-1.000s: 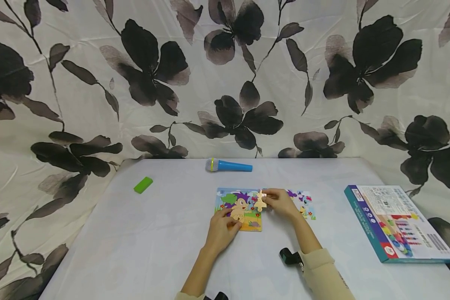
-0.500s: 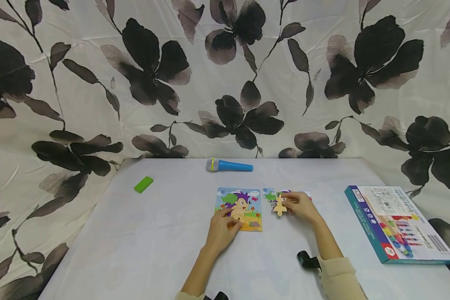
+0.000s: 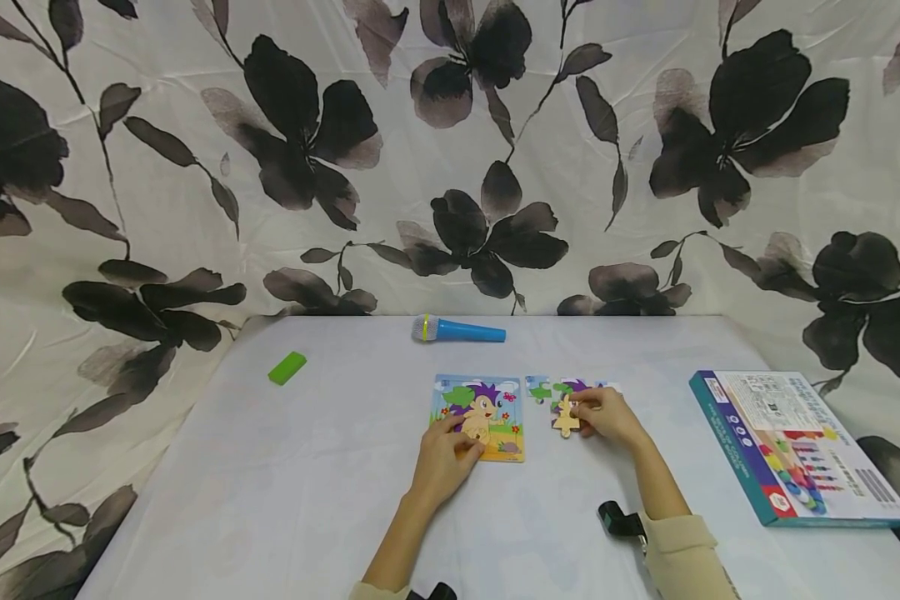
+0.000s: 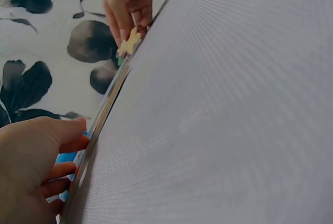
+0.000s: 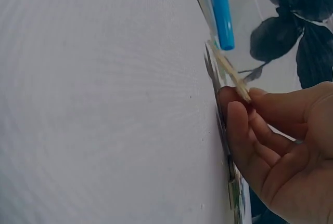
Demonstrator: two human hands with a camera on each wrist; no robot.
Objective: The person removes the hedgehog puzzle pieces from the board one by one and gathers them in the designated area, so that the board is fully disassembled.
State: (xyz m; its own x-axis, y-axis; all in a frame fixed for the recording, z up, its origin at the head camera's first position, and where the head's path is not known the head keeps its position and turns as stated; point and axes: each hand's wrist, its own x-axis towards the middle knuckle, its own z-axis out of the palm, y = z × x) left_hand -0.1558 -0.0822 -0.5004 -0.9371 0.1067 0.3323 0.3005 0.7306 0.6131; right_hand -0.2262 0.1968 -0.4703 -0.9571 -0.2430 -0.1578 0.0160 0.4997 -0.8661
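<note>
My left hand [image 3: 444, 462] rests with its fingers on the lower left of a square puzzle board [image 3: 506, 437] showing a purple-haired cartoon hedgehog. In the left wrist view, the thumb and fingers of this left hand [image 4: 36, 156] lie at the board's edge [image 4: 104, 104]. My right hand [image 3: 611, 417] pinches a puzzle piece [image 3: 566, 419] between thumb and fingertips, its plain wooden side in view. Seen from the right wrist, the piece [image 5: 231, 73] is thin and nearly edge-on. It overlaps other printed puzzle pieces [image 3: 540, 389] right of the board, partly hidden by the right hand.
A blue toy microphone [image 3: 465, 332] lies at the table's back edge, and a green block [image 3: 287, 368] sits at the back left. On the right lies a large flat box [image 3: 810, 450]. Floral cloth [image 3: 390, 167] hangs behind the white table [image 3: 270, 483].
My right hand has carried the puzzle piece from the board's right edge rightward, over the other pieces, and then slightly nearer. The left hand stays on the board.
</note>
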